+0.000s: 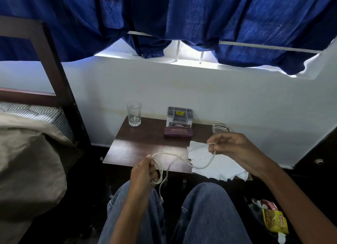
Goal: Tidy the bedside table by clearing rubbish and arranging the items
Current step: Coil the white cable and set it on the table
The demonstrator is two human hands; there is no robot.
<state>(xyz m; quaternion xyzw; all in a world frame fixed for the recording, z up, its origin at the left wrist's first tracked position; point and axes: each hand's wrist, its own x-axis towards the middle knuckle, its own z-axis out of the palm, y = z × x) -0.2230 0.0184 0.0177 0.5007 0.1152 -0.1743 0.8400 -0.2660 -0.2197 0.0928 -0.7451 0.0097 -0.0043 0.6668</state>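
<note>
Between the two hands, held above the near edge of the surface point(142, 147): white cord point(165, 153), one length, slack.

- Left hand point(144, 170): fingers curled round several loops of the cord; a loose tail hangs below this hand toward the person's denim-clad knees point(206, 212).
- Right hand point(231, 149): raised, thumb and fingertips pinching a small bend of the same cord; the span from here sags down and across to the left hand.
- Torn white paper point(218, 169): directly beneath the right hand, flat on the surface, ragged edge overhanging the near right corner.
- Glass dish point(220, 128): clear, just beyond the right hand, partly hidden by its fingers.
- Maroon spectacle case point(178, 132): beyond both hands, mid-surface, closed, printed lettering on the lid.
- Grey organiser point(179, 117): just behind the case, against the wall, yellow label inside.
- Glass tumbler point(134, 113): upright, far beyond the left hand at the back left corner.
- Yellow snack wrapper point(275, 220): on the floor, below and outside the right forearm.
- Bed point(27, 152): well to the left of the left hand, beige cover over striped bedding.
- Blue curtain point(182, 15): overhead, above the window.
</note>
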